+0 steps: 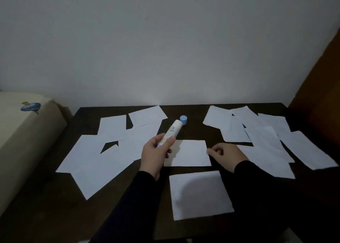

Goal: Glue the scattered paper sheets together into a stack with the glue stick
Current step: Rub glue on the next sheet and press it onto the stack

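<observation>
Many paper sheets (103,160) lay scattered over the dark surface (46,215). The left hand (156,154) held the uncapped glue stick (170,132) in a closed grip above them, its blue cap (183,120) standing just beyond. The right hand (226,155) pinched the edge of the middle sheet (191,153).

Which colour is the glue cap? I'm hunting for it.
Light blue cap, standing on the table; head view.

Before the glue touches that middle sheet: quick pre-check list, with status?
1. Cap off: ok, blue cap stands on the table, apart from the glue stick.
2. Stick gripped: ok, left hand holds its lower end.
3. Glue extended at tip: cannot tell.
4. Middle sheet steadied: ok, right hand is at its right edge.
5. Sheet face unobstructed: ok, nothing lies on it.
6. Next sheet ready: ok, near sheet lies alone.
</observation>
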Tool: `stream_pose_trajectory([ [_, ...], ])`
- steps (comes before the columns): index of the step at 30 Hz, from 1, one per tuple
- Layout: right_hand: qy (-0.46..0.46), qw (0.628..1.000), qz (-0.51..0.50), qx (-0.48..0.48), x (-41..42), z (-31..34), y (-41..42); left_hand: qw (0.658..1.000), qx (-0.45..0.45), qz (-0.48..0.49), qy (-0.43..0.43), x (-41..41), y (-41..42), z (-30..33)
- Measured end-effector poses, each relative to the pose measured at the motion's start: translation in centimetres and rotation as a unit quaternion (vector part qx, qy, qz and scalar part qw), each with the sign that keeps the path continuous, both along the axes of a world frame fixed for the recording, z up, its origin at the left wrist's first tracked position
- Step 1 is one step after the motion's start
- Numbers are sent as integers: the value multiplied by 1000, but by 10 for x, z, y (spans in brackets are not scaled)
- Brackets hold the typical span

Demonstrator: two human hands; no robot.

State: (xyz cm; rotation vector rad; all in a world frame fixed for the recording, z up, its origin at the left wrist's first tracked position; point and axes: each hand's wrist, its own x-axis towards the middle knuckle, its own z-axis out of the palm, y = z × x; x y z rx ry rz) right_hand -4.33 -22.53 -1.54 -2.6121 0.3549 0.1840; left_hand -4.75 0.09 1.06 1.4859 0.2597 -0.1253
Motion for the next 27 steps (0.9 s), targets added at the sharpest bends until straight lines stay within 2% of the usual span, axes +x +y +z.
stream_pose_trajectory([
  [3, -65, 988, 132, -39, -16, -3, -17, 997, -63, 29, 36, 3, -13, 0],
  [6, -95, 977, 186, -47, -16, -5, -15, 988, -126, 38, 84, 5, -25, 0],
  [10, -59, 966, 232, -103, -9, -14, -8, 961, -226, 49, 153, 8, -44, -2],
  [13, -40, 965, 241, -91, -7, -17, -11, 960, -239, 4, 146, 8, -57, -2],
  [14, -39, 965, 246, -87, -7, -17, -13, 971, -208, -19, 119, 8, -61, -4],
  [15, -37, 963, 252, -83, -7, -18, -16, 987, -135, -45, 77, 7, -65, -7],
  [16, -36, 962, 258, -81, -7, -20, -18, 997, -24, -66, 23, 5, -68, -10],
  [18, -38, 961, 263, -80, -8, -23, -22, 971, 190, -101, -101, 0, -73, -13],
  [19, -42, 961, 262, -82, -9, -25, -23, 950, 250, -119, -147, -2, -75, -15],
  [22, -60, 960, 260, -80, -11, -29, -24, 911, 317, -154, -214, -2, -77, -22],
  [27, -69, 961, 259, -69, -13, -31, -24, 895, 346, -177, -221, -9, -84, -23],
])
